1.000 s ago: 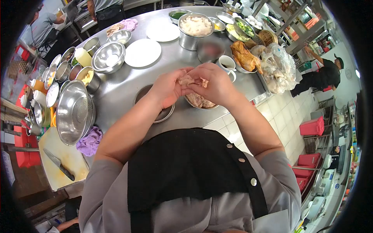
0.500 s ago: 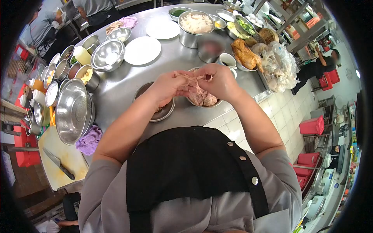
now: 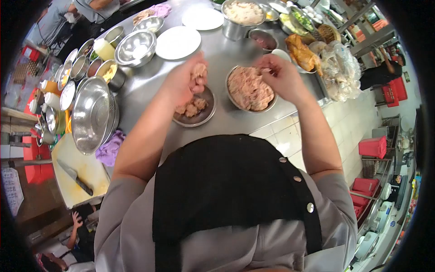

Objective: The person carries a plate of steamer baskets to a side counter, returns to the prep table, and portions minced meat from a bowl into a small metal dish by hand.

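Observation:
My left hand point(image 3: 183, 84) is closed around a piece of pink raw meat point(image 3: 199, 72), held just above a shallow metal bowl point(image 3: 211, 111). Several lumps of the same meat point(image 3: 192, 107) lie in that bowl. To the right, a second metal bowl point(image 3: 232, 100) is heaped with a mass of raw meat point(image 3: 250, 88). At this bowl's upper right rim my right hand point(image 3: 286, 77) pinches a small pale bit of meat point(image 3: 266, 71) between its fingertips. The two hands are apart, one at each bowl.
White plates point(image 3: 179, 43) and a pot of pale food point(image 3: 244, 13) stand beyond the hands. A whole yellow bird point(image 3: 302, 54) lies right, beside plastic bags point(image 3: 340, 68). Left are steel bowls point(image 3: 93, 115), a purple cloth point(image 3: 111, 147) and a knife point(image 3: 74, 177) on a cutting board point(image 3: 93, 165).
My hands were together over the right bowl, pulling at raw meat. They have separated: my left hand has moved left with a piece, while my right hand stays by the right bowl.

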Action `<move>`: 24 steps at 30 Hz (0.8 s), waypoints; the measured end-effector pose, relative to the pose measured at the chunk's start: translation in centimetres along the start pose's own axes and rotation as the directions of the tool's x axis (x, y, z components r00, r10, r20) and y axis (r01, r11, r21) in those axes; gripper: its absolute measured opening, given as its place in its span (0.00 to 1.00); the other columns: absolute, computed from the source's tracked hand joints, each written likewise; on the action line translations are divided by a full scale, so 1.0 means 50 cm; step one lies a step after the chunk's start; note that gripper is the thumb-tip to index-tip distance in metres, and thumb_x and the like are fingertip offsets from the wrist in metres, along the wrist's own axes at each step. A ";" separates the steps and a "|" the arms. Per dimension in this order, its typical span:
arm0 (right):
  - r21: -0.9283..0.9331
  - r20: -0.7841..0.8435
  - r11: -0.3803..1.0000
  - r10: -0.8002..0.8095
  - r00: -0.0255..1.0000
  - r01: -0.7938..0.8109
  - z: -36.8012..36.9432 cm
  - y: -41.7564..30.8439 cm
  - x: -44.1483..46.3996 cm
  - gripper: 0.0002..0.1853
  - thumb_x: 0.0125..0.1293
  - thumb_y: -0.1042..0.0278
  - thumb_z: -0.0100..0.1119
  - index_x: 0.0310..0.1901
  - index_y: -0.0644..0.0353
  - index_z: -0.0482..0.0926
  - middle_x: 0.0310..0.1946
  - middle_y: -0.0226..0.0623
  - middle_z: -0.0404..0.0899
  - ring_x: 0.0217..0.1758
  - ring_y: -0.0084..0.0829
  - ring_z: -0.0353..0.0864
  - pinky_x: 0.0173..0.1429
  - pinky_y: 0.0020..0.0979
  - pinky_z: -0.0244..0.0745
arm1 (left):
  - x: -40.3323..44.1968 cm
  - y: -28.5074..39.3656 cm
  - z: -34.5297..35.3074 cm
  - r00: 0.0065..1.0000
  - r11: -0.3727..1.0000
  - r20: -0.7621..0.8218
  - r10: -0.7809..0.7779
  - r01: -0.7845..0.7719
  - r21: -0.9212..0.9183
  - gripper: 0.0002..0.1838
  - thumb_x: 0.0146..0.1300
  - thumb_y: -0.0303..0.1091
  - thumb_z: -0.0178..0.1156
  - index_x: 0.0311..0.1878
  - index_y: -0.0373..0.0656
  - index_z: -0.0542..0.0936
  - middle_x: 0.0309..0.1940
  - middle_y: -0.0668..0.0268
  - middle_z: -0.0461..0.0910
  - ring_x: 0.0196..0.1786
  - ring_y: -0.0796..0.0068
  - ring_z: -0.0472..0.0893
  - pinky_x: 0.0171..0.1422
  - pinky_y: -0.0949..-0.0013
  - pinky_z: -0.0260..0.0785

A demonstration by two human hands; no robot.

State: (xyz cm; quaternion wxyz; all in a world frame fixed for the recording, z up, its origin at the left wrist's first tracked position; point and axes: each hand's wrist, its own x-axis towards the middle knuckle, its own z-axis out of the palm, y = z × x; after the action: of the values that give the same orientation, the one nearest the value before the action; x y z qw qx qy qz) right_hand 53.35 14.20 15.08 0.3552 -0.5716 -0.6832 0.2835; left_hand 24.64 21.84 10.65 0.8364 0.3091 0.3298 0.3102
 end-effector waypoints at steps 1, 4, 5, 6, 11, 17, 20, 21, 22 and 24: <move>0.030 -0.003 1.000 0.004 1.000 -0.004 -0.001 0.007 -0.003 0.12 0.64 0.73 0.57 0.48 0.61 0.82 0.35 0.31 0.83 0.35 0.18 0.78 0.43 0.24 0.76 | -0.019 0.013 0.000 1.000 1.000 -0.018 0.011 -0.011 -0.009 0.11 0.70 0.40 0.54 0.45 0.42 0.76 0.32 0.68 0.76 0.29 0.78 0.73 0.30 0.72 0.63; 0.005 0.029 0.998 0.055 0.998 -0.055 -0.008 0.025 -0.013 0.11 0.64 0.72 0.59 0.47 0.62 0.83 0.31 0.29 0.82 0.31 0.17 0.76 0.39 0.23 0.74 | -0.047 0.028 -0.020 0.995 0.996 -0.043 0.085 -0.084 0.015 0.12 0.73 0.38 0.49 0.47 0.40 0.77 0.32 0.67 0.76 0.30 0.75 0.74 0.32 0.72 0.64; -0.013 0.044 0.996 0.085 0.995 -0.085 -0.009 0.033 -0.015 0.11 0.64 0.72 0.60 0.46 0.63 0.83 0.30 0.28 0.82 0.31 0.17 0.76 0.38 0.23 0.74 | -0.054 0.025 -0.024 0.991 0.992 -0.090 0.098 -0.090 0.089 0.14 0.74 0.40 0.48 0.48 0.40 0.77 0.34 0.67 0.77 0.31 0.75 0.75 0.32 0.73 0.64; 0.014 0.025 0.998 0.058 0.998 -0.058 -0.005 0.043 -0.014 0.09 0.63 0.71 0.62 0.43 0.64 0.83 0.28 0.28 0.82 0.30 0.17 0.75 0.37 0.23 0.73 | -0.061 0.020 -0.026 0.984 0.982 -0.134 0.113 -0.091 0.163 0.15 0.74 0.42 0.48 0.49 0.41 0.77 0.35 0.66 0.77 0.33 0.76 0.75 0.32 0.74 0.65; -0.044 0.044 0.995 0.094 0.995 -0.092 -0.004 0.033 -0.016 0.03 0.63 0.74 0.62 0.36 0.63 0.80 0.27 0.24 0.77 0.32 0.14 0.73 0.37 0.22 0.71 | -0.067 -0.019 -0.040 0.964 0.575 -0.175 0.201 0.028 0.818 0.23 0.77 0.49 0.46 0.57 0.38 0.77 0.49 0.61 0.80 0.49 0.72 0.79 0.53 0.70 0.70; -0.228 0.057 0.970 0.105 0.993 -0.089 -0.024 0.055 0.002 0.05 0.62 0.72 0.65 0.38 0.63 0.81 0.28 0.29 0.79 0.33 0.19 0.76 0.39 0.25 0.73 | -0.074 -0.036 -0.011 0.968 0.493 -0.008 0.251 -0.120 0.862 0.30 0.77 0.54 0.46 0.65 0.36 0.75 0.61 0.57 0.77 0.65 0.69 0.73 0.72 0.68 0.59; -0.364 0.125 0.928 0.130 0.984 -0.077 -0.026 0.046 0.032 0.08 0.62 0.70 0.64 0.42 0.62 0.83 0.32 0.35 0.83 0.35 0.26 0.81 0.42 0.29 0.76 | -0.074 -0.030 0.000 0.967 0.482 -0.014 0.255 -0.115 0.869 0.29 0.77 0.53 0.48 0.64 0.35 0.75 0.59 0.59 0.78 0.65 0.71 0.73 0.71 0.68 0.60; -0.413 0.151 0.908 0.146 0.978 -0.071 -0.026 0.044 0.042 0.09 0.62 0.70 0.64 0.43 0.61 0.84 0.34 0.37 0.84 0.36 0.29 0.82 0.44 0.30 0.77 | -0.076 -0.027 0.005 0.968 0.482 -0.024 0.250 -0.103 0.870 0.29 0.76 0.52 0.49 0.64 0.35 0.75 0.59 0.59 0.79 0.65 0.71 0.74 0.71 0.68 0.61; -0.438 0.182 0.899 0.097 0.979 -0.007 -0.021 0.060 0.056 0.12 0.61 0.66 0.63 0.45 0.60 0.84 0.38 0.40 0.86 0.40 0.36 0.85 0.47 0.34 0.78 | -0.076 -0.027 0.005 0.971 0.480 -0.011 0.240 -0.109 0.871 0.28 0.76 0.51 0.50 0.64 0.35 0.75 0.58 0.60 0.79 0.64 0.72 0.74 0.70 0.69 0.62; -0.521 0.218 0.853 0.084 0.972 0.043 -0.006 0.065 0.072 0.14 0.59 0.64 0.65 0.46 0.59 0.84 0.39 0.41 0.86 0.42 0.39 0.85 0.49 0.36 0.78 | -0.073 -0.029 0.002 0.976 0.474 0.016 0.218 -0.120 0.872 0.27 0.75 0.50 0.52 0.64 0.36 0.75 0.57 0.60 0.79 0.62 0.73 0.75 0.68 0.69 0.64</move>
State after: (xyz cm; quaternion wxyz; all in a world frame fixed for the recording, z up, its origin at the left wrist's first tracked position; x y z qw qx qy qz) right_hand 55.13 18.35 13.28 0.1014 -0.6165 -0.7650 0.1562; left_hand 23.02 18.28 10.95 0.5148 0.7031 0.4491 0.1975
